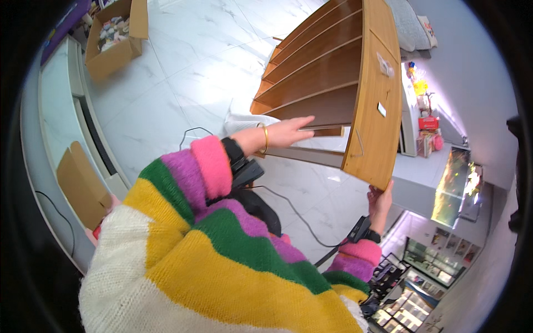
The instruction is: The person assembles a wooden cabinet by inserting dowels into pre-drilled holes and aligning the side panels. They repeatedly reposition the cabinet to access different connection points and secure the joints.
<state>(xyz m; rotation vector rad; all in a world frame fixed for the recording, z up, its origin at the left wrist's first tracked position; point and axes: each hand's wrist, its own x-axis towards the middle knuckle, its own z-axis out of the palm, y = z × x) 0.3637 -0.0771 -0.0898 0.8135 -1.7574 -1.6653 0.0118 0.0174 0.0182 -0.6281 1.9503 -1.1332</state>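
Currently, wooden shelf unit [311, 66] seen above the tiled floor [194, 77], toward the floor's right edge; side panel [375, 127] turned to the right, shelves running off left. Foot of the unit not clear, so cannot tell whether it stands square or leans.

Left hand [286, 132]: fingers extended and slightly spread, at the near end of the unit beside the lowest gap. Contact with the board cannot be told. Gold bangle [265, 137] at this wrist.

Right hand [381, 202]: fingers bent around the near corner of the side panel, gripping it; thumb position unclear.

On the side panel: white tag [381, 109] near mid-length, bent wire hook [360, 143] closer to the near corner.

Surroundings: open cardboard box [114, 58] with small mixed items, near the floor's far left corner. Thin dark cable [294, 208] crosses the floor below the unit. Striped knit sleeves [211, 166] on both arms.
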